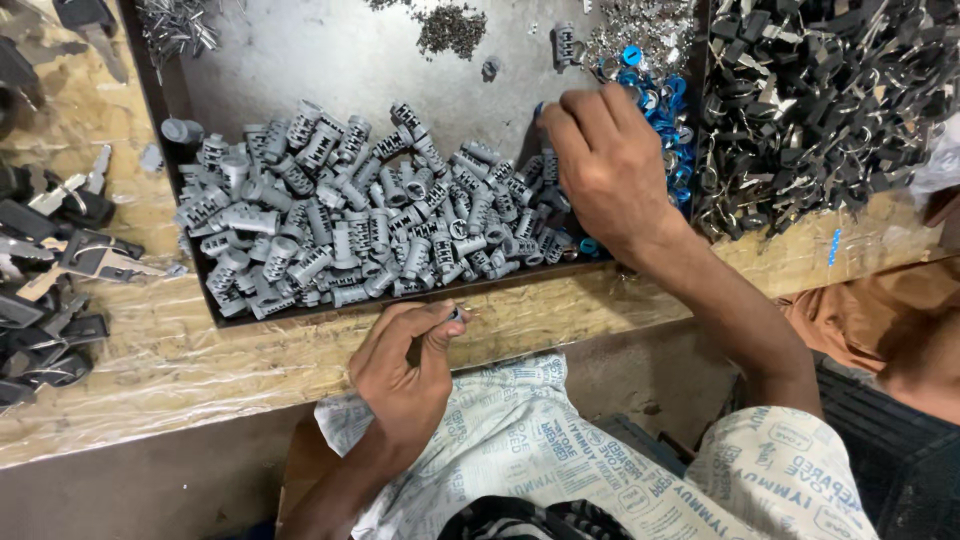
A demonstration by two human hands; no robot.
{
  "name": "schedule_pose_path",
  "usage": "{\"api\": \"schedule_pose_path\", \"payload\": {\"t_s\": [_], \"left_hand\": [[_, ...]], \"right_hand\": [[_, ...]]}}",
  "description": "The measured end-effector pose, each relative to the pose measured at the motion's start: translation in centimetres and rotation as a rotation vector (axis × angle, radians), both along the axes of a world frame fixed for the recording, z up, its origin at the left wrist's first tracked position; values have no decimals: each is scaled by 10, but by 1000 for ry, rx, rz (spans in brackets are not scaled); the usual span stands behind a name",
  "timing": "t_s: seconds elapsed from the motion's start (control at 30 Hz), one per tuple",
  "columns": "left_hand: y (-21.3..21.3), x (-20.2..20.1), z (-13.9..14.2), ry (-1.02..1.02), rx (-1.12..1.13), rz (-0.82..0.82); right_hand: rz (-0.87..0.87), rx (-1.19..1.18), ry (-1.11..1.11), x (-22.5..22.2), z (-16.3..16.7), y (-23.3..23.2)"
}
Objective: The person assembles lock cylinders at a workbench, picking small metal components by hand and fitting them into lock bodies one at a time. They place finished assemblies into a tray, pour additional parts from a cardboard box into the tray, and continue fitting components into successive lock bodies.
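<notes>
My left hand (405, 365) is closed at the bench's near edge, pinching a small metal part (458, 314) between thumb and fingers, just below the dark metal tray (340, 55). My right hand (605, 165) reaches into the tray, fingers curled down among small parts next to blue rings (668, 110); what its fingertips hold is hidden. A heap of several grey ribbed cylinders (360, 215) fills the tray's near half, left of my right hand.
Black-headed keys (830, 100) are piled in a compartment at the right. Small silver bits (640, 30) and dark specks (450, 28) lie at the tray's far side. More black keys (45, 290) lie on the plastic-covered wooden bench (200, 370) at the left.
</notes>
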State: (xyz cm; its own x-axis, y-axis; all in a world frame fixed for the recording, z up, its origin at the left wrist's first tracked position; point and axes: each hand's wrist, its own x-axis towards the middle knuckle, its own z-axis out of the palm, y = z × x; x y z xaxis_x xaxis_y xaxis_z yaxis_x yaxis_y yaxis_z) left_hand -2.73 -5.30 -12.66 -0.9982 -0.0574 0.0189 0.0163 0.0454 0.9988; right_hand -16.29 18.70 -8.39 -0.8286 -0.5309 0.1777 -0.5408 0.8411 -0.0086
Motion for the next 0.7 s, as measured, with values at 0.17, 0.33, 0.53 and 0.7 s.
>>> {"api": "schedule_pose_path", "payload": {"t_s": [0.17, 0.33, 0.53, 0.7], "left_hand": [[0, -2, -3, 28, 42, 1], [3, 0, -7, 13, 38, 16], [1, -1, -6, -11, 171, 18], [12, 5, 4, -35, 304, -67]], "right_hand": [[-180, -89, -80, 8, 14, 0], [-430, -31, -177, -9, 0, -11], [-258, -22, -65, -7, 15, -17], [42, -501, -94, 91, 46, -37]]}}
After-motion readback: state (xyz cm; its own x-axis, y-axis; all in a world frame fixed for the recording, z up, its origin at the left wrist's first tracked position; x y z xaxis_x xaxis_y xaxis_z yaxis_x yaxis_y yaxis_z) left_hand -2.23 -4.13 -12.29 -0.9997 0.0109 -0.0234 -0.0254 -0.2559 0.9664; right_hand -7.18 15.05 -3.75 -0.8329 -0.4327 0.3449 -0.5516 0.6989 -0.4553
